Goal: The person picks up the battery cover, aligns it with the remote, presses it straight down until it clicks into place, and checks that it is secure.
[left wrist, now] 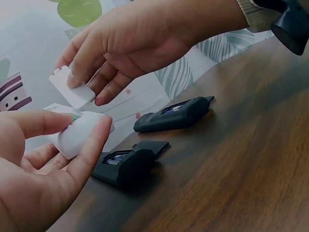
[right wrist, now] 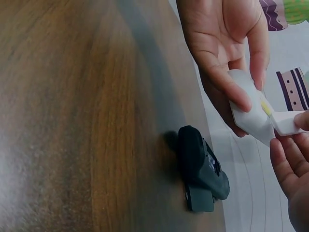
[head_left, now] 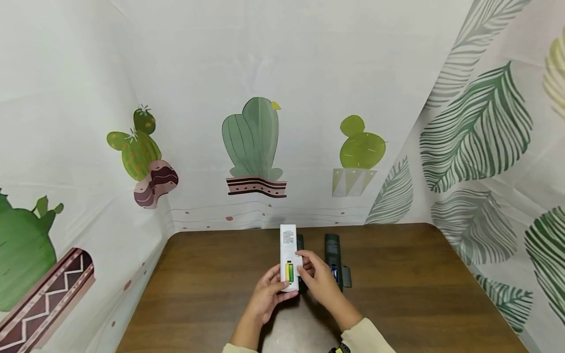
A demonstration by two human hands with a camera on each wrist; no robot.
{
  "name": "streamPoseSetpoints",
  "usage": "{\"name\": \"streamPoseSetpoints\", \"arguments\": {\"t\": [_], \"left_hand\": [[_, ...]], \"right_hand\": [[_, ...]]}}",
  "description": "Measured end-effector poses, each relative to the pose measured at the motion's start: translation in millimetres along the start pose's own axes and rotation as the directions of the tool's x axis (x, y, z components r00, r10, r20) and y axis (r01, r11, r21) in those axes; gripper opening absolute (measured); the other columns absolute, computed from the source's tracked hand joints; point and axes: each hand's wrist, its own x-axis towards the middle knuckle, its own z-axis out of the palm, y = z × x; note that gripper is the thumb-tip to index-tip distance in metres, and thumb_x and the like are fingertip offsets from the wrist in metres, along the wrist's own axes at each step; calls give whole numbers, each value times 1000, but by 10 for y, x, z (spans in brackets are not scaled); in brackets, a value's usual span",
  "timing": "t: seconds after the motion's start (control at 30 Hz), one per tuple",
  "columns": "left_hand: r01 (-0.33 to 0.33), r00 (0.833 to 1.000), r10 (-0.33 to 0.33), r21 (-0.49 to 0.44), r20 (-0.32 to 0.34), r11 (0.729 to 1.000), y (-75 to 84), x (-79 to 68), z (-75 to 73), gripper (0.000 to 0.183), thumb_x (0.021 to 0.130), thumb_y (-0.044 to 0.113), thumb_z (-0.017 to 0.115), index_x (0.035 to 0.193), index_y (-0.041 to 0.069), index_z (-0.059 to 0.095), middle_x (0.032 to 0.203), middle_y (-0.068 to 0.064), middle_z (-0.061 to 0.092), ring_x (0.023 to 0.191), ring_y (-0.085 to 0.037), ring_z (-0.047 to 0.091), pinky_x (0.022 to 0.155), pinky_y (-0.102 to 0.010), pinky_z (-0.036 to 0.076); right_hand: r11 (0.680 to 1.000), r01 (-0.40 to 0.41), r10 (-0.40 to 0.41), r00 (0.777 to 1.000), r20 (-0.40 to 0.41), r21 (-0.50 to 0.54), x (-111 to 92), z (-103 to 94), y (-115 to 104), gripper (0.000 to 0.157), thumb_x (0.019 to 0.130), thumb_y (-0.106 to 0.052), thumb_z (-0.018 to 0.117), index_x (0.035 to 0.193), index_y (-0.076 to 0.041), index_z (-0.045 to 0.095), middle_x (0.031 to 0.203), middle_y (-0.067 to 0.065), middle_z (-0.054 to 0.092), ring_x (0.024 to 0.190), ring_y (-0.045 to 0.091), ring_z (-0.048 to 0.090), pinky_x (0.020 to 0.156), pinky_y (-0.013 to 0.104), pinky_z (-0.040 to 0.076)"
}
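My left hand [head_left: 266,296] grips a white remote control [head_left: 289,238] with its back turned up. Its battery compartment is uncovered, and a yellow and a green battery [head_left: 289,272] lie in it side by side. With thumb and fingers, my right hand [head_left: 323,283] pinches a white battery cover [left wrist: 71,89] close beside the compartment. In the left wrist view, this cover is tilted at the far end of the remote; whether they touch I cannot tell.
Two black remotes lie on the brown wooden table [head_left: 397,294]: one [head_left: 332,245] right of my hands, another [head_left: 300,242] partly hidden behind the white remote. Both show batteries in uncovered compartments. A dark cover [head_left: 346,277] lies beside the right one. Patterned cloth hangs behind.
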Motion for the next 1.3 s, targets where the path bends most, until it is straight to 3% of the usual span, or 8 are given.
{"name": "streamPoseSetpoints", "arguments": {"t": [0.3, 0.5, 0.7, 0.83, 1.3], "left_hand": [[-3, 1000, 3, -11, -1, 1000, 35, -18, -17, 78, 86, -9, 55, 157, -2, 24, 144, -20, 52, 107, -25, 68, 92, -42, 60], [2, 1000, -2, -14, 10, 1000, 37, -23, -2, 79, 83, -12, 55, 156, -3, 26, 141, -19, 54, 108, -28, 68, 91, -42, 60], [-7, 999, 7, -9, 34, 1000, 22, -22, 28, 78, 84, -11, 54, 156, -4, 24, 141, -19, 54, 109, -26, 68, 91, -40, 60], [-4, 1000, 4, -5, 29, 1000, 13, -29, 20, 78, 85, -11, 52, 157, -5, 23, 141, -20, 54, 110, -25, 68, 91, -40, 60], [2, 999, -2, -8, 38, 1000, 44, -50, 43, 76, 86, -11, 53, 156, -4, 25, 144, -21, 52, 111, -23, 67, 91, -38, 60]], "right_hand": [[989, -72, 73, 997, -5, 128, -8, 27, -75, 35, 94, -3, 67, 127, -15, 63, 95, 5, 65, 85, 13, 63, 77, 24, 55], [973, -158, 159, 987, 9, 170, -23, 9, -365, 34, 93, 3, 65, 124, -9, 64, 94, 11, 66, 82, 16, 61, 77, 24, 52], [972, -146, 133, 988, 80, 183, -35, -34, -436, 32, 94, 0, 64, 126, -3, 62, 96, 16, 67, 84, 19, 61, 78, 25, 52], [971, -168, 150, 982, 114, 168, -38, -29, -448, 31, 96, -2, 64, 126, -5, 62, 98, 15, 66, 85, 18, 60, 79, 25, 52], [977, -159, 147, 985, 89, 142, -58, 13, -440, 30, 94, 0, 65, 124, -6, 63, 98, 14, 65, 80, 12, 56, 73, 22, 48]]}}
